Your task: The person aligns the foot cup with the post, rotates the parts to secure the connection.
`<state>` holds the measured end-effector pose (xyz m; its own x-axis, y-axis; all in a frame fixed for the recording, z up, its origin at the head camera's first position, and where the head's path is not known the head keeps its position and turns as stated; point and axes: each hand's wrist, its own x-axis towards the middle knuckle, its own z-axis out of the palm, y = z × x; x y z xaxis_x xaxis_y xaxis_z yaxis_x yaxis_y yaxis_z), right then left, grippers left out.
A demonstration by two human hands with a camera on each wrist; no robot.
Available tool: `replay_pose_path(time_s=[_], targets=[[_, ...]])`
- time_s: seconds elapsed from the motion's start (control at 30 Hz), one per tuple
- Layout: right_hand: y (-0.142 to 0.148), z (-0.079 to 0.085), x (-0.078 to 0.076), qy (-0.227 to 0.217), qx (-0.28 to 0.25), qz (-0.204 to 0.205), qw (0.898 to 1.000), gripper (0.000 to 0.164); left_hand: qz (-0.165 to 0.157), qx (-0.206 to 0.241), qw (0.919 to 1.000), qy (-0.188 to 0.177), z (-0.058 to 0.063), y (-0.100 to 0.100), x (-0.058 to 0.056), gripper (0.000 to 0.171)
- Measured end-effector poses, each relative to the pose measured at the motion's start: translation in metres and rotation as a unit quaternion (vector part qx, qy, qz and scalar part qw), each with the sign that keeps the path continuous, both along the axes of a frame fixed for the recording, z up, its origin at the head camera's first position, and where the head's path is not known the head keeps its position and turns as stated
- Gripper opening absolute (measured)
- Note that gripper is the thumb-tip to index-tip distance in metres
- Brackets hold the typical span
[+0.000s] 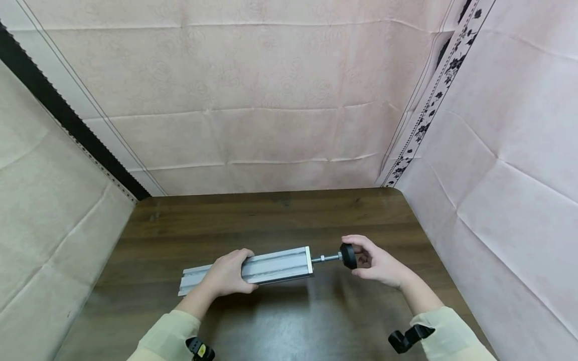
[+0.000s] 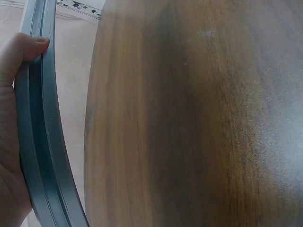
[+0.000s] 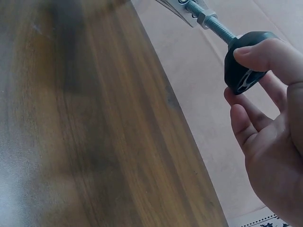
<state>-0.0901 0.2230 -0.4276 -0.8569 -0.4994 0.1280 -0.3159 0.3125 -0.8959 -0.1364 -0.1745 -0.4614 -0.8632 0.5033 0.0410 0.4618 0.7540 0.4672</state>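
Observation:
A silver aluminium profile with grooves along its length is held above the table, tilted slightly up to the right. My left hand grips it around the middle, the thumb lying over the near side; in the left wrist view the thumb presses the grooved profile. From the profile's right end plate sticks out a threaded rod with a nut on it. At the rod's outer end is a black levelling foot. My right hand pinches this foot by its edge between thumb and fingers.
The brown wood-grain table lies below both hands. Pale patterned cloth hangs behind it, with more cloth at the left and right sides. Black wrist mounts sit on the light green sleeves.

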Motion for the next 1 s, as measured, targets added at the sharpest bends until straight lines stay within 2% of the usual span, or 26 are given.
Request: replay_pose_path(time_s=[0.2,0.53,0.73,1.0], targets=[[0.0009,0.0003,0.0009,0.012,-0.001,0.001,1.000,0.067,-0.001,0.000,1.0000,0.003,0.0011,0.0011,0.0002,0.065],[0.0020,0.0048,0.0036,-0.058,0.006,-0.021,0.998,0.062,-0.004,0.000,1.0000,-0.001,0.0016,0.0015,0.0018,0.065],[0.0013,0.0043,0.0028,-0.077,-0.010,-0.026,0.997,0.055,-0.010,0.001,0.9999,0.006,0.0014,0.0016,0.0013,0.065],[0.0012,0.0010,0.0030,-0.083,0.018,-0.056,0.995,0.049,-0.010,-0.003,0.9998,0.014,0.0014,0.0023,0.0010,0.064]])
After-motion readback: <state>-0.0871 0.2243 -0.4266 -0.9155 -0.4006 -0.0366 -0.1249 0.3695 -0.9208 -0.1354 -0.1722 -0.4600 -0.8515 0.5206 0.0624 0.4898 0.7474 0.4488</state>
